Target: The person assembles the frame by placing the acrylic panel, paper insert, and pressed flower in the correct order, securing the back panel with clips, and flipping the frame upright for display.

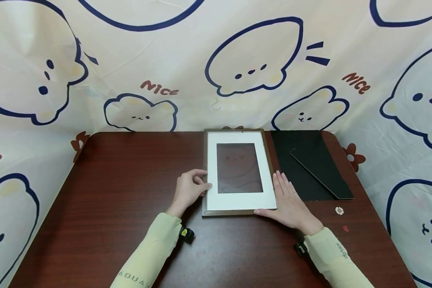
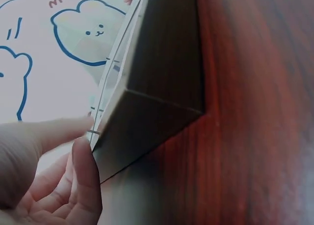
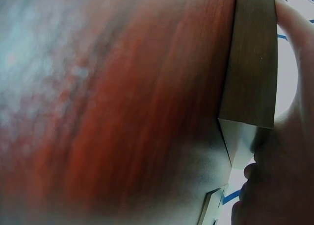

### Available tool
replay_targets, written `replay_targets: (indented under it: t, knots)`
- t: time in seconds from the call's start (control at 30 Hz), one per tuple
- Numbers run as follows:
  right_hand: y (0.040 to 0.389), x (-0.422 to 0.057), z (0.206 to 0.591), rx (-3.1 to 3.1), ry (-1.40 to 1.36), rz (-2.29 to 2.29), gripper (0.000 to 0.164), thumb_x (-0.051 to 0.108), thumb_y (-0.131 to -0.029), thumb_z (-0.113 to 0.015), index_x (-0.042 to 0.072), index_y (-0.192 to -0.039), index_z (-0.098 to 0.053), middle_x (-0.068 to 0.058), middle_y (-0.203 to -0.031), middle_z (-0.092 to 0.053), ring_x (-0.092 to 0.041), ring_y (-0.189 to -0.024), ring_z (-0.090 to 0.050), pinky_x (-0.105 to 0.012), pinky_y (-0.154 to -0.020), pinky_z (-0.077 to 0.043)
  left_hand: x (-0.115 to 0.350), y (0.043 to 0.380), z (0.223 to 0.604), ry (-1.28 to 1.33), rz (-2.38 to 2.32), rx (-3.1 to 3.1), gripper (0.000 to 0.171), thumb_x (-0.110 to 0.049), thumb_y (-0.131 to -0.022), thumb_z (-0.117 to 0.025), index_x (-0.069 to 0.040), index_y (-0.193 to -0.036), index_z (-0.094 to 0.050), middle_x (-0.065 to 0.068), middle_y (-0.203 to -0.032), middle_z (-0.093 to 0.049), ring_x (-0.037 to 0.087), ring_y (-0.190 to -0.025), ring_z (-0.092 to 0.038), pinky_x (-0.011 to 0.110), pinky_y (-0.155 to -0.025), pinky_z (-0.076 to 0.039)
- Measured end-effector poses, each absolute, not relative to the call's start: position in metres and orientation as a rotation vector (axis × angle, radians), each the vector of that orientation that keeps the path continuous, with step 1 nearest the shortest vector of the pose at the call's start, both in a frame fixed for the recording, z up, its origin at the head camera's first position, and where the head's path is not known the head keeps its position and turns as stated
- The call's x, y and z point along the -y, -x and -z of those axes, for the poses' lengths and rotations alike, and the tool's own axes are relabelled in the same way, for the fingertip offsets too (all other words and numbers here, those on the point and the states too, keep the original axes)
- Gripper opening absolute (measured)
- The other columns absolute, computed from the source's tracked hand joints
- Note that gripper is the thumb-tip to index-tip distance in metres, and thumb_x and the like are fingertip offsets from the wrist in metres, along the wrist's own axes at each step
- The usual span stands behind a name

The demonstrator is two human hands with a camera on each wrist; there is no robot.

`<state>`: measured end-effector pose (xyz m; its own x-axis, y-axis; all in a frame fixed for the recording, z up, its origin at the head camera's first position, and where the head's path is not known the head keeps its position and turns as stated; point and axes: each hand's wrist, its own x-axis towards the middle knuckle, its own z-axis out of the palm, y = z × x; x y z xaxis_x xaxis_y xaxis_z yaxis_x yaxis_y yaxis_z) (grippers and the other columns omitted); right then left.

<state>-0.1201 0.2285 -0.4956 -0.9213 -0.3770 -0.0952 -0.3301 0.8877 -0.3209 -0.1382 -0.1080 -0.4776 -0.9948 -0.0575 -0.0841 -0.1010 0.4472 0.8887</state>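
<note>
A picture frame [image 1: 234, 214] with a bronze-brown border lies on the table, a white mat [image 1: 237, 202] inside it around a see-through window [image 1: 239, 168]. My left hand [image 1: 189, 188] is at the frame's left edge, fingers bent, thumb and index finger pinching at the rim. Small metal tabs [image 2: 94, 132] stick out along that rim in the left wrist view, one right at the fingertips. My right hand [image 1: 291, 204] rests against the lower right corner, fingers straight along the right side and thumb along the near edge.
A black backing board [image 1: 300, 172] with a narrow stand leg [image 1: 313, 174] lies right of the frame. Nearer me are a small white flower-shaped piece [image 1: 339, 211] and a tiny red piece [image 1: 345, 228]. A patterned cloth [image 1: 191, 60] hangs behind the brown table [image 1: 129, 176].
</note>
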Motion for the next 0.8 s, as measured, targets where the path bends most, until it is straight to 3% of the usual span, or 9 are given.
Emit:
replay_targets:
  t: [0.17, 0.33, 0.8]
  knots:
    - [0.1206, -0.2293, 0.4958, -2.901, 0.551, 0.463, 0.127, 0.085, -0.083, -0.051, -0.003, -0.161, -0.004, -0.018, -0.169, 0.000, -0.032, -0.154, 0.006, -0.054, -0.121, -0.009, 0.1110, 0.1326, 0.4812, 0.109, -1.445, -2.701, 0.067, -0.020, -0.073, -0.094, -0.016, -0.132, -0.064, 0.005, -0.088, -0.060, 0.019, -0.070, -0.055, 0.034, -0.067, -0.046]
    - [0.1206, -0.2303, 0.4965, -2.916, 0.592, 0.472, 0.107, 0.069, -0.097, -0.049, -0.007, -0.160, -0.007, -0.021, -0.168, -0.001, -0.036, -0.154, 0.003, -0.056, -0.120, -0.011, 0.1133, 0.1302, 0.4864, 0.108, -1.469, -2.664, 0.081, -0.016, -0.072, -0.094, -0.015, -0.143, -0.054, 0.007, -0.102, -0.061, 0.016, -0.074, -0.062, 0.037, -0.071, -0.052]
    - [0.1192, -0.2286, 0.4953, -2.933, 0.586, 0.477, 0.105, 0.066, -0.098, -0.051, -0.010, -0.159, -0.010, -0.024, -0.167, -0.003, -0.039, -0.153, 0.000, -0.059, -0.119, -0.012, 0.1125, 0.1278, 0.4862, 0.080, -1.455, -2.685, 0.083, -0.015, -0.075, -0.092, -0.011, -0.147, -0.052, 0.008, -0.108, -0.062, 0.018, -0.081, -0.061, 0.037, -0.074, -0.053]
